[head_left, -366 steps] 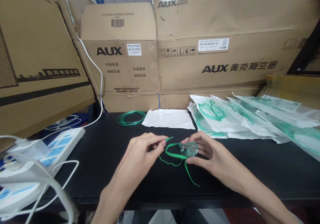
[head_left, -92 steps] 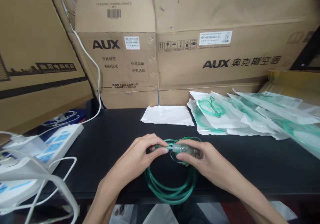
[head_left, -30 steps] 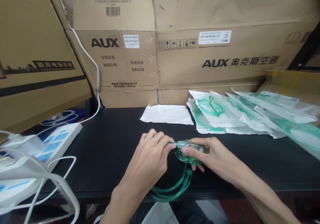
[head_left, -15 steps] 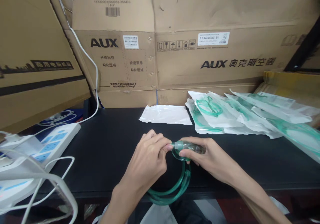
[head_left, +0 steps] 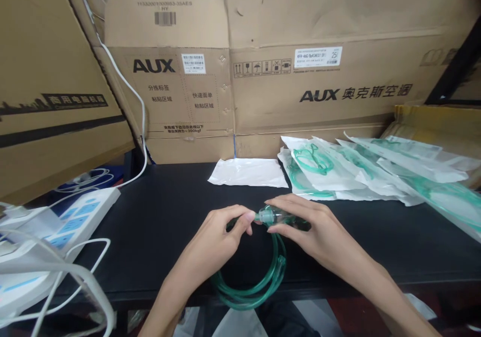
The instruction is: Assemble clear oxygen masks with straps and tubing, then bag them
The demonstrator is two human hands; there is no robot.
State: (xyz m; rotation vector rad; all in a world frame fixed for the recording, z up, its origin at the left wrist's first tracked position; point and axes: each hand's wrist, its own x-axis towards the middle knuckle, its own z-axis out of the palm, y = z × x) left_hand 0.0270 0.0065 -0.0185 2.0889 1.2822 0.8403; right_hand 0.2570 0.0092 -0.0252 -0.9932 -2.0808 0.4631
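Note:
Just above the black table, my right hand [head_left: 319,229] is curled around a clear plastic oxygen mask [head_left: 278,216], thumb below and fingers on top. A pale green connector [head_left: 266,215] points left from the mask. At its tip, my left hand [head_left: 221,234] pinches the end of a green tube between thumb and fingers. Whether the tube is seated on the connector is hard to make out. Below the hands, the coiled green tubing [head_left: 259,299] hangs in loops over the table's front edge, with a clear green end piece on its right side.
A flat white packet [head_left: 248,172] lies beyond my hands. Several white pouches [head_left: 353,171] with green tubing are piled at the right. On the left sit a white power strip [head_left: 86,216] and tangled white cables. Cardboard boxes [head_left: 263,106] stand along the back.
My left fingers have shifted from a bunched grip to a thumb-and-finger pinch. The right-hand fingers have spread and risen over the mask. More of the tubing coil shows.

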